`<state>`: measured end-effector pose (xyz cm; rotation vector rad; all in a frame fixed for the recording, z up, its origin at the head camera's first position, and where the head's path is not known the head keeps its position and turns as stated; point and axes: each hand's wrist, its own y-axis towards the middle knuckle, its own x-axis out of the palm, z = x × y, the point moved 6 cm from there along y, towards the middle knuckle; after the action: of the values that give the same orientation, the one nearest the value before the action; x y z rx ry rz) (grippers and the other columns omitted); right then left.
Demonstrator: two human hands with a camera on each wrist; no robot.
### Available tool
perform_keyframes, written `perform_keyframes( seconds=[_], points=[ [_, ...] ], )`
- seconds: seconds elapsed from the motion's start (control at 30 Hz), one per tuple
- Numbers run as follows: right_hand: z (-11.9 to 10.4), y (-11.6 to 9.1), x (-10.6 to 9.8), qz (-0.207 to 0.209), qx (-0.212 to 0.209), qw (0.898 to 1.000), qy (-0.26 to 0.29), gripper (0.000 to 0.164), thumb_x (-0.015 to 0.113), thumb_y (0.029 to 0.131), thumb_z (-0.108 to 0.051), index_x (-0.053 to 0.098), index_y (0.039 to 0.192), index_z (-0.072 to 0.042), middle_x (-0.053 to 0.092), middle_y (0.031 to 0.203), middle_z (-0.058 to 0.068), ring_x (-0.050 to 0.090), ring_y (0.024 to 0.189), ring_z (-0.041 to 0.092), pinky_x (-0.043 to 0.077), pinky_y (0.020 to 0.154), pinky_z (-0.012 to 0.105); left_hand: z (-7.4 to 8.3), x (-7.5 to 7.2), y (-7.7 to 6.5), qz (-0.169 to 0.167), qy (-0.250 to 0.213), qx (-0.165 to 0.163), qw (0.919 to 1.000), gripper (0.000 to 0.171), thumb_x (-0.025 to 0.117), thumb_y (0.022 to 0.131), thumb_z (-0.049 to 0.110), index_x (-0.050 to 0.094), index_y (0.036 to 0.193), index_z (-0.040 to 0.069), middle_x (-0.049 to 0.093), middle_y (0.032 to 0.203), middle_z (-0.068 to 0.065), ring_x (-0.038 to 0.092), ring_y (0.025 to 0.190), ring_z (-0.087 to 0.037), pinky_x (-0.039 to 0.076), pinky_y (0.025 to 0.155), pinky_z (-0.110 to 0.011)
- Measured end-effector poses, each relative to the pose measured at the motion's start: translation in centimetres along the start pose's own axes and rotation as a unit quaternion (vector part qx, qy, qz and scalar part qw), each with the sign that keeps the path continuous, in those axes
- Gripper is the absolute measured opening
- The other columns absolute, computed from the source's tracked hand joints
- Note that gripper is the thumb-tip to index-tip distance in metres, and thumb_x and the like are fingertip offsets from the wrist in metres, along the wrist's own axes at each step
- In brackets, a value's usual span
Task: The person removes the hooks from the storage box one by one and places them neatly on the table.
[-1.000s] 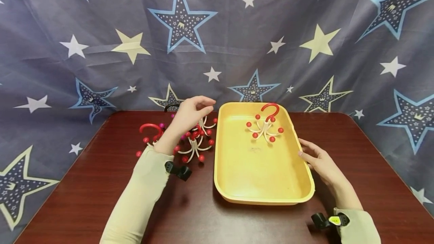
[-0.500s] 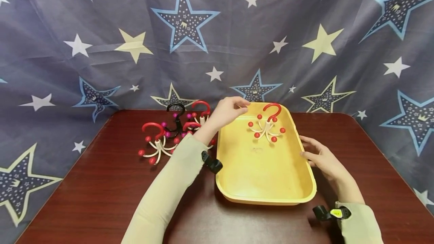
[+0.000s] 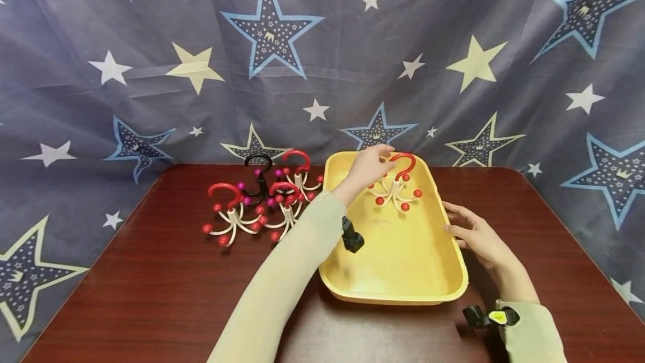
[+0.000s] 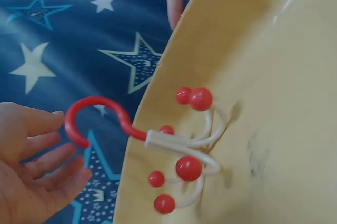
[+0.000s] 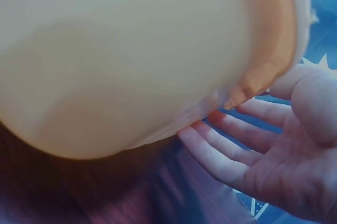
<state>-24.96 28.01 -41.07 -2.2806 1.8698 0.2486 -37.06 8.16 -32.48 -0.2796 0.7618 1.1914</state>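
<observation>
A hook hanger [image 3: 396, 189] with a red hook, white curved arms and red balls stands inside the yellow plastic tray [image 3: 393, 262], near its far end. My left hand [image 3: 370, 165] is beside its hook, thumb and fingers apart. In the left wrist view, the thumb is close to the tip of the red hook [image 4: 97, 100]; whether it touches I cannot tell. My right hand [image 3: 473, 237] holds the tray's right side, thumb at the rim and fingers against the outer wall. Those fingers [image 5: 216, 153] show in the right wrist view; the thumb tip is hidden.
Left of the tray, several hangers stand close together on the dark red table [image 3: 151, 273]. Among them are a front-left red-hooked hanger [image 3: 234, 223] and a black hanger [image 3: 262, 181] with purple balls. A star-patterned curtain [image 3: 322, 60] hangs behind the table.
My left hand has moved right, from above the hanger group, across the tray's left rim to the hanger in the tray. The right hand stays at the tray's side.
</observation>
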Motion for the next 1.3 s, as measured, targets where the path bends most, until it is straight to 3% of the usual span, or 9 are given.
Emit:
perform_keyframes(
  seconds=[0.2, 0.43, 0.73, 0.97, 1.13, 1.3],
  points=[
    [0.0, 0.2, 0.3, -0.003, -0.005, 1.000, 0.000, 0.059, 0.053, 0.091, -0.010, 0.023, 0.141, 0.002, 0.043, 0.120, 0.021, 0.061, 0.088, 0.010, 0.053, 0.069, 0.032, 0.4, 1.1, 0.9, 0.019, 0.034, -0.003, 0.9992, 0.041, 0.060, 0.088, 0.021, 0.053, 0.127, 0.015, 0.058, 0.125, 0.001, 0.054, 0.112, -0.014, 0.041, 0.093, -0.024],
    [0.1, 0.2, 0.4, 0.000, -0.002, 1.000, -0.005, 0.060, 0.053, 0.090, -0.009, 0.023, 0.141, 0.001, 0.041, 0.122, 0.026, 0.062, 0.086, 0.011, 0.053, 0.069, 0.034, 0.8, 1.1, 0.9, 0.042, 0.052, 0.022, 0.9975, 0.019, 0.061, 0.086, 0.017, 0.067, 0.105, 0.015, 0.068, 0.099, 0.001, 0.062, 0.090, -0.012, 0.046, 0.078, -0.022],
    [0.2, 0.4, 0.4, 0.002, 0.002, 1.000, -0.012, 0.060, 0.053, 0.090, -0.010, 0.024, 0.141, 0.000, 0.041, 0.123, 0.027, 0.062, 0.086, 0.011, 0.053, 0.069, 0.033, 0.9, 0.6, 0.5, 0.062, 0.031, 0.015, 0.9975, 0.016, 0.061, 0.086, 0.016, 0.069, 0.101, 0.018, 0.069, 0.095, 0.006, 0.061, 0.085, -0.008, 0.045, 0.070, -0.019],
    [0.1, 0.1, 0.3, 0.005, 0.005, 1.000, -0.017, 0.060, 0.053, 0.090, -0.012, 0.023, 0.141, 0.000, 0.040, 0.122, 0.026, 0.061, 0.085, 0.010, 0.053, 0.068, 0.033, 1.9, -0.8, -0.6, 0.072, 0.005, 0.036, 0.9967, 0.017, 0.062, 0.087, 0.018, 0.069, 0.102, 0.019, 0.069, 0.095, 0.007, 0.058, 0.076, -0.005, 0.042, 0.062, -0.018],
    [0.0, 0.0, 0.2, 0.010, 0.008, 1.000, -0.019, 0.061, 0.053, 0.090, -0.011, 0.023, 0.141, 0.000, 0.039, 0.124, 0.027, 0.061, 0.084, 0.009, 0.053, 0.068, 0.032, 2.9, -2.3, -1.7, 0.070, -0.012, 0.054, 0.9960, 0.018, 0.062, 0.086, 0.018, 0.069, 0.103, 0.019, 0.069, 0.093, 0.004, 0.058, 0.061, -0.007, 0.043, 0.052, -0.019],
    [0.0, -0.1, 0.1, 0.010, 0.010, 1.000, -0.022, 0.061, 0.053, 0.090, -0.011, 0.023, 0.142, 0.000, 0.038, 0.126, 0.028, 0.061, 0.085, 0.009, 0.053, 0.068, 0.032, 3.3, -4.1, -3.0, 0.068, -0.030, 0.060, 0.9954, 0.020, 0.063, 0.085, 0.021, 0.069, 0.105, 0.019, 0.069, 0.091, 0.004, 0.061, 0.065, -0.006, 0.044, 0.054, -0.018]
  ],
)
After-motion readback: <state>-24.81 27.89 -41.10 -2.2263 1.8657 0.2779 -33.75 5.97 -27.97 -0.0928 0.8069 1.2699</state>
